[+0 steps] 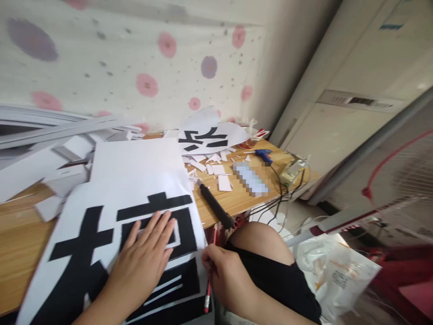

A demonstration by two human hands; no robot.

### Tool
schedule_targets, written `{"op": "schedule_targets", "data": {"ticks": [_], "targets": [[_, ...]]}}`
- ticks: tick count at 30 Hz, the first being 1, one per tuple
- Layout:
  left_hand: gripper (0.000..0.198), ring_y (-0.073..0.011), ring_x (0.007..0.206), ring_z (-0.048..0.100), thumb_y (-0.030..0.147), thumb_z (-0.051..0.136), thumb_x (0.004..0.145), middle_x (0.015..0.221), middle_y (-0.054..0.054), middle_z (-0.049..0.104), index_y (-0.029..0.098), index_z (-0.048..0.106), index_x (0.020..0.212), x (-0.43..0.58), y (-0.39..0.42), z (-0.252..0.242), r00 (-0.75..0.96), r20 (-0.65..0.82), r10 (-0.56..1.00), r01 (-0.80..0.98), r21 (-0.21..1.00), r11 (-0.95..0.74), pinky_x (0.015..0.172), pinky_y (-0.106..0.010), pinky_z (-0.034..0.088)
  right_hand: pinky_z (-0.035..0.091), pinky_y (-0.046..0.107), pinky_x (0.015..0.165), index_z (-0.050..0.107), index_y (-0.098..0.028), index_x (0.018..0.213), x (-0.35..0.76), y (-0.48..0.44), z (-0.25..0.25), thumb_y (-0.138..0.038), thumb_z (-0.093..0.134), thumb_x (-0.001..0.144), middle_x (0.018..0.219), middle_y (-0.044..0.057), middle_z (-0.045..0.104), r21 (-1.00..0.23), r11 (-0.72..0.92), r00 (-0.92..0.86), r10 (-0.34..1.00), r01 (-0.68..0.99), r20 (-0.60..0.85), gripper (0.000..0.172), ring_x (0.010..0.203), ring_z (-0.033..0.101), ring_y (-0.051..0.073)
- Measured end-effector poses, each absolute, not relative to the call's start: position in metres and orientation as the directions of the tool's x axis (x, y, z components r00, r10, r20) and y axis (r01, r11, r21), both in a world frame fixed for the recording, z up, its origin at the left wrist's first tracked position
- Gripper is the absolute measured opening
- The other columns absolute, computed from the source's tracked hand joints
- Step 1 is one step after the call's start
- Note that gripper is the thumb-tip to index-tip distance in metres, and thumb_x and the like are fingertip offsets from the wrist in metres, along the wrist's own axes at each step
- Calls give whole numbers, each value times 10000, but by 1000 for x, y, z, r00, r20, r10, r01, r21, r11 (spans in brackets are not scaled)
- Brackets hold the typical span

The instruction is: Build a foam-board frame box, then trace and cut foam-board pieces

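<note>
A right hand [226, 271] pinches a slim red pencil [210, 275] at the lower edge of a large white paper sheet printed with bold black characters [135, 189], which lies on a wooden desk [20, 243]. The left hand [144, 257], fingers spread, presses flat on the sheet at nine o'clock from the pencil. At one o'clock, a black rod-shaped tool [216, 206] lies at the desk edge among white paper scraps [216, 169]; a blue glue gun [264, 155] lies beyond.

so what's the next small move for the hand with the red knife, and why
Probably bring the blade up to the black lettering: the left hand already presses the printed sheet flat, while the right hand holds the red knife at the sheet's edge, off the print.
</note>
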State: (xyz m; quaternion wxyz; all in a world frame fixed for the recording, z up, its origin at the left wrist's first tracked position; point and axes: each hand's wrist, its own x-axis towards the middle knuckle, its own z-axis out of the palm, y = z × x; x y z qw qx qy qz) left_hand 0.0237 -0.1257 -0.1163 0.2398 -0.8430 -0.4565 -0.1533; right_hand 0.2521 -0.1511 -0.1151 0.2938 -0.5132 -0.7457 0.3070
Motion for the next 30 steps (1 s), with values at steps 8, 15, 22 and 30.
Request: {"op": "schedule_targets", "data": {"ticks": [8, 15, 22, 30], "targets": [[481, -276, 1403, 372, 441, 340, 980, 1538, 6, 397, 295, 414, 1433, 25, -140, -110, 544, 336, 769, 839, -239, -489, 1092, -524, 303, 323, 188, 534, 441, -194, 699, 255, -151, -110, 44, 367, 660, 611, -36, 489, -695, 340, -340, 929, 634, 144, 252, 547, 427, 99], [631, -312, 1424, 333, 694, 367, 886, 1557, 24, 355, 391, 381, 1439, 29, -145, -107, 479, 289, 829, 877, -123, -464, 1084, -606, 313, 370, 189, 569, 473, -188, 725, 255, -150, -109, 21, 375, 695, 631, -34, 515, -753, 272, -302, 948, 600, 101, 233, 572, 464, 103], [672, -350, 1427, 317, 723, 392, 857, 1568, -9, 340, 409, 361, 1449, 29, -146, -109, 480, 260, 838, 877, -107, -469, 1070, -647, 313, 366, 191, 563, 472, -187, 712, 257, -149, -106, 21, 378, 678, 620, -36, 508, -742, 288, -321, 941, 606, 103, 231, 567, 464, 103], [720, -404, 1433, 273, 628, 568, 831, 1581, -59, 312, 372, 343, 1466, 23, -143, -105, 566, 208, 798, 825, -147, -546, 1069, -690, 274, 388, 200, 567, 502, -189, 728, 257, -151, -109, 20, 372, 683, 635, -24, 546, -697, 340, -366, 923, 632, 118, 250, 575, 504, 115]]}}
